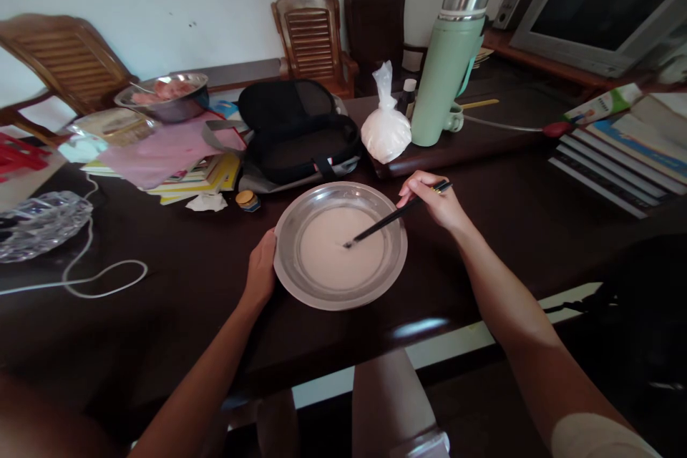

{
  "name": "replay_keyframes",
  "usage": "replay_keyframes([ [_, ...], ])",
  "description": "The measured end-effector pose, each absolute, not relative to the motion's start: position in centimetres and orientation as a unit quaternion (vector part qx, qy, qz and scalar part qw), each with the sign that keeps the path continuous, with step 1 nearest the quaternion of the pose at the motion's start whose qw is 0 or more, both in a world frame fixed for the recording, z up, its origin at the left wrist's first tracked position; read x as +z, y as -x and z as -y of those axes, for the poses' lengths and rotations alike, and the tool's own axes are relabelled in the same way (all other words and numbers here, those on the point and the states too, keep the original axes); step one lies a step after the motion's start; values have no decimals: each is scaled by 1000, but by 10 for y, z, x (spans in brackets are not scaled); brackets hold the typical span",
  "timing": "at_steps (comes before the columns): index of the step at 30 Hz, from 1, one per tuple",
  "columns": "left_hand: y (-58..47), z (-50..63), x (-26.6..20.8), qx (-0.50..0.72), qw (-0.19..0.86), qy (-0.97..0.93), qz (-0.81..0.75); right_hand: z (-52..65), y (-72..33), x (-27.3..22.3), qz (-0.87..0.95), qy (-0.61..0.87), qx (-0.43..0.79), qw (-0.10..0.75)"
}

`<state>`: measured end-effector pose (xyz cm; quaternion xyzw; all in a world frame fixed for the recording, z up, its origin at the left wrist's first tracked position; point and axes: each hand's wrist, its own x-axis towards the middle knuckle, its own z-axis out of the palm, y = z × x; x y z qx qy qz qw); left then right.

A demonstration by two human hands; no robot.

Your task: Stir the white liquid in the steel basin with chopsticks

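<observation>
A wide metal bowl [287, 268] stands on the dark table in front of me, with a smooth, pale, milky liquid [327, 254] in it. My left hand [262, 266] grips the bowl's left side at the rim, its fingers partly hidden by the wall. Black chopsticks [376, 227] are held in my right hand [428, 193], above the bowl's right rim. They slant down to the left, and their tips dip into the liquid near the middle. A knotted plastic bag of white powder [385, 130] sits just behind the bowl.
Behind the bowl are a black open bag [300, 136] and a tall green thermos [448, 79]. Books [617, 164] are stacked at the right. At the left lie a glass dish [46, 225], a white cable [107, 295] and a small jar [247, 200]. A meat-filled bowl [182, 109] stands farther back.
</observation>
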<state>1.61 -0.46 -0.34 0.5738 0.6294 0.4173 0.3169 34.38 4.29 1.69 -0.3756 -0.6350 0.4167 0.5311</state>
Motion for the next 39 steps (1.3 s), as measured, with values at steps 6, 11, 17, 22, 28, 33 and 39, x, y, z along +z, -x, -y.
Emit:
replay_keyframes([
  [6,-17,5,-2,419,315,-572,-631,-42,-342,18,662,376,408,505],
  [11,-17,5,-2,416,314,-572,-633,-43,-343,18,635,377,421,527],
  [17,-17,5,-1,415,312,-578,-630,-42,-342,20,660,379,397,513],
  [22,-18,6,0,413,320,-571,-633,-41,-342,18,640,370,439,510],
  [28,-17,5,0,418,312,-571,-634,-42,-340,19,652,386,403,513],
  [33,-17,5,-1,413,311,-578,-631,-41,-340,18,644,371,443,502],
  [39,-16,5,-3,420,317,-579,-623,-42,-342,18,632,384,411,532],
])
